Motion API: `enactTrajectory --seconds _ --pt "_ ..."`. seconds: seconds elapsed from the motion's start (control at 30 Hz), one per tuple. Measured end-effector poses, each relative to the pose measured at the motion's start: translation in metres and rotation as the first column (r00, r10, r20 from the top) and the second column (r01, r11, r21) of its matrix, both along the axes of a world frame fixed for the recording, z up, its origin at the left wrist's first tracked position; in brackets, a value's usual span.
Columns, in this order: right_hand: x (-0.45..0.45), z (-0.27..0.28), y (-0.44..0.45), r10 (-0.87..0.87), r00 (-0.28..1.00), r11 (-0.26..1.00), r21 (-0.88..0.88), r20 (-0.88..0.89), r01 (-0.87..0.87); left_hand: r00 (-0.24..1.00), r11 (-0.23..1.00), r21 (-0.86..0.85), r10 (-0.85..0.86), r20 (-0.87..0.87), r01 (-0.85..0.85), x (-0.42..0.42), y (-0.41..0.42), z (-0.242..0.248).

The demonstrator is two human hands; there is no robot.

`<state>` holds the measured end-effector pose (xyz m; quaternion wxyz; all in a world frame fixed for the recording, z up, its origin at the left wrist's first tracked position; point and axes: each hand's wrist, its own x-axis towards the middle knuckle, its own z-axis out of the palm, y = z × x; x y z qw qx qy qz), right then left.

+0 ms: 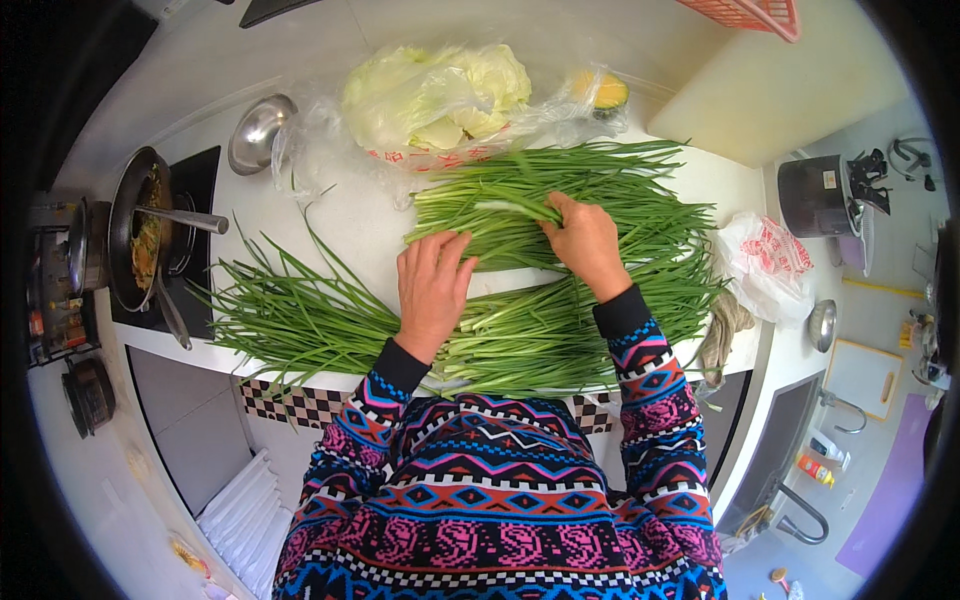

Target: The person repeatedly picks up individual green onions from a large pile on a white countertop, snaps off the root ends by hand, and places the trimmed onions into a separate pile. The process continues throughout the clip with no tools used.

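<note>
A small bunch of garlic chives (517, 206) is gripped in my right hand (589, 244), its pale stem ends pointing left. Beneath it, a long pile of garlic chives (637, 176) lies across the white countertop (330, 225), stems to the left. My left hand (433, 289) is beside the pale ends of this pile, fingers apart, with nothing visible in it. Closer to my body lies a second pile of garlic chives (532, 345). Left of my left wrist, more garlic chives (307, 322) fan out with their green tips leftward, some over the counter's front edge.
Behind the piles sits a leafy head of cabbage or lettuce (435, 97) in clear plastic, near a cut squash (611, 91) and a steel bowl (259, 135). A frying pan with food (120, 225) stands left on the cooktop. At right are a plastic bag (757, 262) and cloth (724, 330).
</note>
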<state>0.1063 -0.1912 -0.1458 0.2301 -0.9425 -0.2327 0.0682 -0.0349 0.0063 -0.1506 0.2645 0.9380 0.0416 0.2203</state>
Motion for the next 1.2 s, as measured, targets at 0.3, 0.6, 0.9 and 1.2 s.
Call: enactTrajectory --seconds 0.3,0.6,0.9,1.2 --pt "-0.015 0.069 -0.018 0.014 0.836 0.859 0.435 -0.548 0.270 0.992 0.996 -0.031 -0.090 -0.084 0.088 0.015 0.013 -0.020" --pt "-0.044 0.056 -0.032 0.033 0.902 0.777 0.578 -0.431 0.249 0.969 0.972 -0.007 -0.234 -0.079 0.234 0.020 0.002 -0.018" --pt "-0.097 0.094 -0.004 0.220 0.871 0.840 0.540 -0.440 0.061 0.965 0.969 -0.033 -0.247 -0.085 0.245 0.021 -0.004 -0.033" --pt "-0.108 0.133 -0.054 0.298 0.686 0.600 0.689 -0.664 0.407 0.968 0.958 -0.204 -0.228 -0.106 0.204 0.024 -0.006 -0.032"
